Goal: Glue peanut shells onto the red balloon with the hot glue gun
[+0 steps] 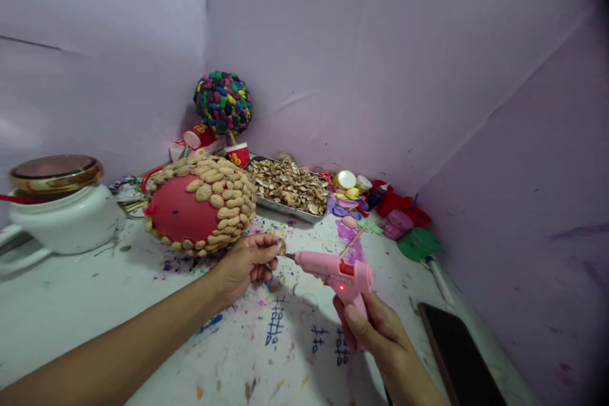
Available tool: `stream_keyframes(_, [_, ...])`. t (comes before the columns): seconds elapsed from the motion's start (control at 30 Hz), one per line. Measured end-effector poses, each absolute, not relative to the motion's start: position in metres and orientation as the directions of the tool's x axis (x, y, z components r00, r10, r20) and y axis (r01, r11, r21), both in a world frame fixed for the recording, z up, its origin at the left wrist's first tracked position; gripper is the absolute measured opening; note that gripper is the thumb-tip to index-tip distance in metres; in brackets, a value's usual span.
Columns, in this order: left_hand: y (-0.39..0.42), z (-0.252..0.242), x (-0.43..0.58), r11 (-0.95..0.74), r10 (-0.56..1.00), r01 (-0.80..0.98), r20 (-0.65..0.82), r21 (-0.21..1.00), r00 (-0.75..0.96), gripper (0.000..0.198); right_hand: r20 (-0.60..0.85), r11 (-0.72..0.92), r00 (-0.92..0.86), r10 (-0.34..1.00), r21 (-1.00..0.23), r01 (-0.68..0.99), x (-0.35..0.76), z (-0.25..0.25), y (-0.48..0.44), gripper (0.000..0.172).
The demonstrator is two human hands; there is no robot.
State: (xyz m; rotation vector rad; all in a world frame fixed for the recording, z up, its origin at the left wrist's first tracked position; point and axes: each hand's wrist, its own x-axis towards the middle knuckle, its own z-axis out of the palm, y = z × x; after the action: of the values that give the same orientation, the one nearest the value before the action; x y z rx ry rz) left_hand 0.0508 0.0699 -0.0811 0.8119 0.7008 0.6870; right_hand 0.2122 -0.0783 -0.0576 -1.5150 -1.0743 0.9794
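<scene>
Between the thumb and fingers of my left hand point(252, 264) is a peanut shell point(282, 247). My right hand point(375, 330) grips the handle of a pink hot glue gun point(333, 269), whose small red light glows. The gun's nozzle points left and meets or nearly meets the shell. Just behind my left hand rests a red balloon point(176, 219), largely covered in peanut shells, with a bare red patch facing me. Farther back, a metal tray point(304, 214) is heaped with loose peanut shells point(290, 184).
At left stands a white pot point(66, 222) with a gold-rimmed lid point(57, 174). A multicoloured ball point(222, 103) sits by red paper cups point(238, 155) in the corner. Several balloons and paint pots, one green lid point(419, 243) among them, lie rightward. A phone point(459, 355) lies front right.
</scene>
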Motion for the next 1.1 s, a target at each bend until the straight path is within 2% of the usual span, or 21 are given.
stream_keyframes(0.17, [0.0698, -0.0815, 0.0514, 0.504, 0.761, -0.259, -0.282, 0.824, 0.584, 0.035, -0.069, -0.108, 0.206, 0.976, -0.977, 0.184, 0.2152, -0.0593, -0.0784, 0.032])
stream_keyframes(0.43, [0.0703, -0.0812, 0.0505, 0.498, 0.766, -0.267, -0.273, 0.825, 0.582, 0.038, -0.086, -0.116, 0.186, 0.979, -0.981, 0.158, 0.2137, -0.0574, -0.0783, 0.034])
stream_keyframes(0.73, [0.0704, -0.0826, 0.0505, 0.502, 0.767, -0.270, -0.278, 0.822, 0.579, 0.031, -0.072, -0.114, 0.253, 0.965, -0.981, 0.158, 0.2115, -0.0557, -0.0782, 0.030])
stream_keyframes(1.1, [0.0692, -0.0797, 0.0506, 0.505, 0.769, -0.263, -0.289, 0.822, 0.570, 0.036, -0.073, -0.126, 0.283, 0.956, -0.976, 0.176, 0.2124, -0.0569, -0.0779, 0.031])
